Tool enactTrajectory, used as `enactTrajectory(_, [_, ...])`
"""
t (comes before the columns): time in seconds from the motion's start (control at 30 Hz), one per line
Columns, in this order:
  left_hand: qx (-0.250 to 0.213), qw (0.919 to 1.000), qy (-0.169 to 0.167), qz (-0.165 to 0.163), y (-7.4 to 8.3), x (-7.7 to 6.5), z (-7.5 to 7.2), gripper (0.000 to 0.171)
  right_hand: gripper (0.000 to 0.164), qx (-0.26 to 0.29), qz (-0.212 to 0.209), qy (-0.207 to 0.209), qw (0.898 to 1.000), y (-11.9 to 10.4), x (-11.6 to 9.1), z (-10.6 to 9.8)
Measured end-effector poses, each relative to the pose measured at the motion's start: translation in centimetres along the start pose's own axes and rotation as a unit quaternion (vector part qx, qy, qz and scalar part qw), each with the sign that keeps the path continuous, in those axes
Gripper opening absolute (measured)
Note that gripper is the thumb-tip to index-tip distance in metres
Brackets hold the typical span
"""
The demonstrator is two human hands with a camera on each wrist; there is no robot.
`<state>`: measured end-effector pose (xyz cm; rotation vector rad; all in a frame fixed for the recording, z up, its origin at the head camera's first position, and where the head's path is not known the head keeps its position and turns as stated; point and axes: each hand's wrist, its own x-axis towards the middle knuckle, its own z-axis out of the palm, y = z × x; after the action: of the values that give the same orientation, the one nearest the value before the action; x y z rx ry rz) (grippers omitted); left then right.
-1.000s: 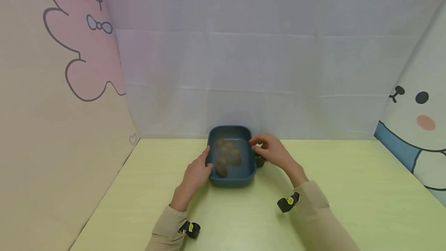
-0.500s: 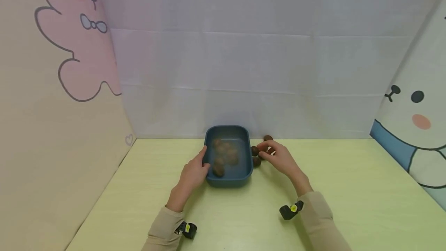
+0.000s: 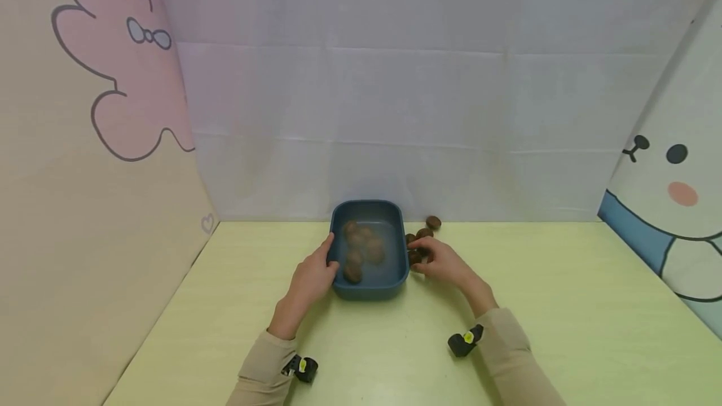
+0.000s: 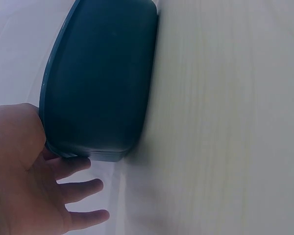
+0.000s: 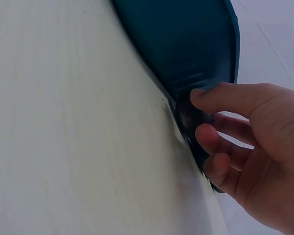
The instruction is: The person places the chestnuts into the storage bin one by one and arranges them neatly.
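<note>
A dark blue rectangular box stands near the back of the table, with several brown chestnuts inside, seen hazily. My left hand holds its left wall, thumb at the rim and fingers along the outside; in the left wrist view some fingers spread free of the wall. Against the right wall, my right hand has thumb and fingers around a dark chestnut. More chestnuts lie just behind that hand, partly covered by it.
A single chestnut lies apart at the table's back edge, by the pale hanging sheet. Printed panels with cartoon animals stand at left and right. The light wooden table stretches out in front of the box.
My right hand drew back to the right from the box's rim, then came forward and left onto a chestnut beside the wall. The left hand keeps its place on the box.
</note>
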<state>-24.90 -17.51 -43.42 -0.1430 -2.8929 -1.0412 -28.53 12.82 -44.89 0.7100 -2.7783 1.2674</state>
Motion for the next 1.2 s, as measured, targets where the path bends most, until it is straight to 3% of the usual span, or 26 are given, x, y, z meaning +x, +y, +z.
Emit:
enactTrajectory(0.5, [0.004, 1.0000, 0.000, -0.004, 0.0, 0.0, 0.0, 0.067, 0.038, -0.028, 0.028, 0.012, 0.999, 0.0, -0.1, -0.2])
enactTrajectory(0.87, [-0.019, 0.9996, -0.018, -0.013, 0.2, 0.0, -0.2, 0.067, 0.037, -0.028, -0.005, 0.064, 0.998, -2.4, -0.4, -1.9])
enactTrajectory(1.2, [-0.008, 0.9998, -0.015, -0.014, 0.2, -0.1, -0.2, 0.066, 0.040, -0.011, -0.019, 0.077, 0.997, -4.7, -0.3, -1.4])
